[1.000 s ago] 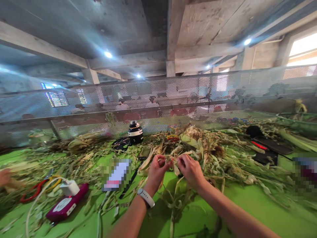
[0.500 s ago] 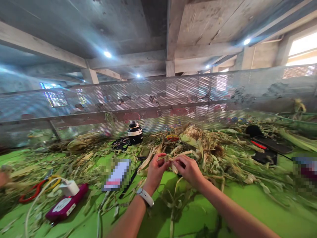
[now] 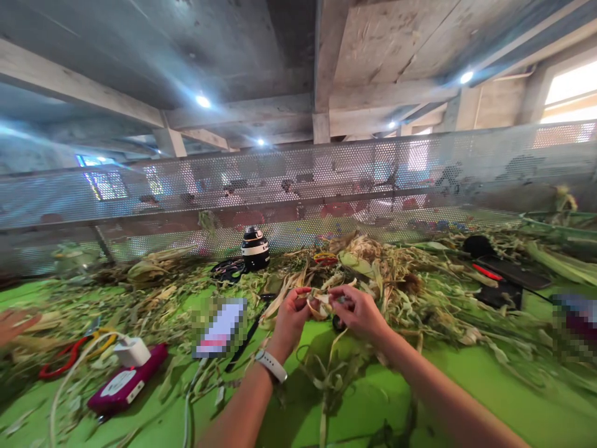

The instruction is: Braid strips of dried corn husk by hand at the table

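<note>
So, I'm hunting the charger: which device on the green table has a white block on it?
The magenta device at near left; the white block rests on it, on no other.

Concrete beam ceiling, spot lights, perforated metal screen, bright window.

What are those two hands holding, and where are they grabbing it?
A dried corn husk strip, pinched between both hands: the left hand grips one end, the right hand the other.
</note>
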`<action>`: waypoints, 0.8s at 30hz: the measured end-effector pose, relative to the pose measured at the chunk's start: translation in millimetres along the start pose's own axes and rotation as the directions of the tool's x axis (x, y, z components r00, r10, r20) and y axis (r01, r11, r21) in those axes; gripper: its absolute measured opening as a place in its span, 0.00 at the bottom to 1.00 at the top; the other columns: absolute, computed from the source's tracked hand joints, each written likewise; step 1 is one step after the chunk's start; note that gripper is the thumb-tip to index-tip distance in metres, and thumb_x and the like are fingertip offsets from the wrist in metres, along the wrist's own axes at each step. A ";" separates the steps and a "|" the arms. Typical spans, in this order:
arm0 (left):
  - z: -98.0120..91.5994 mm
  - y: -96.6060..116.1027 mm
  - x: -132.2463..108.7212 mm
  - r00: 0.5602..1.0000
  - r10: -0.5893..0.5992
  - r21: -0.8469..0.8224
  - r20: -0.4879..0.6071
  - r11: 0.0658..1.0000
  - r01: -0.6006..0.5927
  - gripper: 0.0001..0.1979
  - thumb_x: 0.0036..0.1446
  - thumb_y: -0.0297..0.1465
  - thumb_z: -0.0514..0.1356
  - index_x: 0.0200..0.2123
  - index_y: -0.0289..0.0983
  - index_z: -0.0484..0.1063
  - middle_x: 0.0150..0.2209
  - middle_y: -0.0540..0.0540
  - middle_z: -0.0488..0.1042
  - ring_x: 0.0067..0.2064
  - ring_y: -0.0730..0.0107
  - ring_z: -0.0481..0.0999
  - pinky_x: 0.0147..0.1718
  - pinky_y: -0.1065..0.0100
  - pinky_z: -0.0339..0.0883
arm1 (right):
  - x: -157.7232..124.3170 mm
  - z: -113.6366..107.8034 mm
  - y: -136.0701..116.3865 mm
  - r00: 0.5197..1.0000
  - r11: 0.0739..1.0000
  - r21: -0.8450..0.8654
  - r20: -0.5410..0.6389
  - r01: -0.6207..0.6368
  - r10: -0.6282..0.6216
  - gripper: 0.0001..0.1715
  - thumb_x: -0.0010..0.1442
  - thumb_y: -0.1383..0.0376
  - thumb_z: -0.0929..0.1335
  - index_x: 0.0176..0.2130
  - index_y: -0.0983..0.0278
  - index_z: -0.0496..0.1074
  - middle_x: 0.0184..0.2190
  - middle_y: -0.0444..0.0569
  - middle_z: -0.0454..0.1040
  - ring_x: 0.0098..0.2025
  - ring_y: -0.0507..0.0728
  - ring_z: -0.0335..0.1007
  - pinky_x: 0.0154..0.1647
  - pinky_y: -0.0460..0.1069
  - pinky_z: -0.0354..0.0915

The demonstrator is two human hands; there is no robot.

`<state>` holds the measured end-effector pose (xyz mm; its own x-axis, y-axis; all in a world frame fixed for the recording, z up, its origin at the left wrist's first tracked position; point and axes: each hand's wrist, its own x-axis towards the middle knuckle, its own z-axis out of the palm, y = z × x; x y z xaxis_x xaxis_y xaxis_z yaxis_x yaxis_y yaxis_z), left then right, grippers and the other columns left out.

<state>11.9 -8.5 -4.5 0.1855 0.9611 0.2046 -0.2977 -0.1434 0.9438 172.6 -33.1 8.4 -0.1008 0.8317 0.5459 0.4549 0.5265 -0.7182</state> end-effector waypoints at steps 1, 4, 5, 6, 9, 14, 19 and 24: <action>-1.2 -0.3 0.8 1.000 -0.004 0.002 0.001 1.000 0.004 0.24 0.38 0.37 0.69 0.37 0.35 0.64 0.20 0.54 0.71 0.22 0.75 0.69 0.25 0.73 0.60 | 0.7 -0.2 0.5 1.000 1.000 -0.021 0.005 0.023 -0.023 0.10 0.53 0.64 0.65 0.36 0.64 0.71 0.29 0.47 0.75 0.20 0.48 0.63 0.21 0.43 0.60; -1.4 0.1 -0.1 0.998 -0.002 0.055 0.057 0.998 -0.001 0.23 0.39 0.37 0.68 0.38 0.36 0.64 0.20 0.54 0.71 0.23 0.74 0.69 0.25 0.73 0.60 | 1.7 3.0 3.9 0.998 0.996 -0.067 0.027 0.059 -0.058 0.09 0.53 0.65 0.64 0.35 0.64 0.70 0.26 0.46 0.74 0.22 0.50 0.64 0.24 0.44 0.61; -0.4 0.7 -1.3 0.997 0.003 0.080 0.082 0.997 -0.009 0.22 0.40 0.36 0.68 0.38 0.36 0.65 0.21 0.54 0.71 0.24 0.74 0.69 0.25 0.73 0.59 | 1.7 4.5 5.4 0.999 0.997 -0.067 0.020 0.048 -0.047 0.09 0.53 0.66 0.64 0.36 0.65 0.69 0.26 0.46 0.73 0.23 0.50 0.65 0.24 0.44 0.61; 1.1 1.4 -2.7 0.995 0.008 0.107 0.104 0.994 -0.019 0.21 0.41 0.36 0.68 0.38 0.36 0.65 0.21 0.54 0.71 0.24 0.74 0.69 0.25 0.73 0.59 | 1.6 6.0 6.9 1.000 0.998 -0.063 0.008 0.030 -0.029 0.10 0.53 0.66 0.63 0.37 0.65 0.68 0.27 0.46 0.73 0.23 0.50 0.65 0.25 0.44 0.61; 6.2 3.6 -6.6 0.988 0.022 0.176 0.150 0.983 -0.049 0.18 0.41 0.36 0.67 0.36 0.36 0.67 0.22 0.53 0.71 0.26 0.74 0.69 0.26 0.73 0.58 | 0.7 6.8 8.8 1.000 0.996 -0.090 -0.022 -0.021 0.019 0.16 0.49 0.69 0.63 0.41 0.65 0.66 0.28 0.45 0.73 0.21 0.49 0.63 0.24 0.44 0.61; 9.3 4.3 -9.5 0.981 -0.015 0.188 0.193 0.982 -0.022 0.17 0.42 0.36 0.67 0.34 0.36 0.68 0.22 0.52 0.71 0.25 0.74 0.68 0.26 0.73 0.57 | 2.3 -8.0 2.2 0.993 0.957 -0.289 -0.119 -0.015 -0.020 0.11 0.51 0.69 0.62 0.35 0.63 0.71 0.32 0.47 0.72 0.29 0.52 0.66 0.32 0.46 0.61; 12.5 6.7 -14.7 0.925 -0.096 0.131 0.368 0.990 0.051 0.17 0.42 0.37 0.68 0.34 0.36 0.69 0.29 0.47 0.74 0.33 0.70 0.72 0.34 0.69 0.63 | 9.5 -13.9 6.6 0.991 0.995 -0.068 0.111 -0.070 0.078 0.22 0.58 0.55 0.61 0.21 0.65 0.70 0.21 0.44 0.67 0.27 0.52 0.63 0.30 0.46 0.58; 14.8 8.7 -18.7 0.910 -0.164 0.131 0.381 0.984 0.123 0.20 0.40 0.37 0.69 0.34 0.36 0.66 0.27 0.49 0.73 0.29 0.72 0.71 0.30 0.72 0.62 | 8.5 -4.6 12.0 0.924 0.855 0.362 0.237 -0.372 0.301 0.24 0.46 0.47 0.69 0.22 0.67 0.70 0.18 0.41 0.65 0.22 0.49 0.58 0.25 0.44 0.55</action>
<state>19.6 -31.2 3.8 0.5744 0.8081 0.1302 -0.1476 -0.0542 0.9876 181.2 -20.5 6.5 -0.1656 0.9686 0.1856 0.1058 0.2045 -0.9731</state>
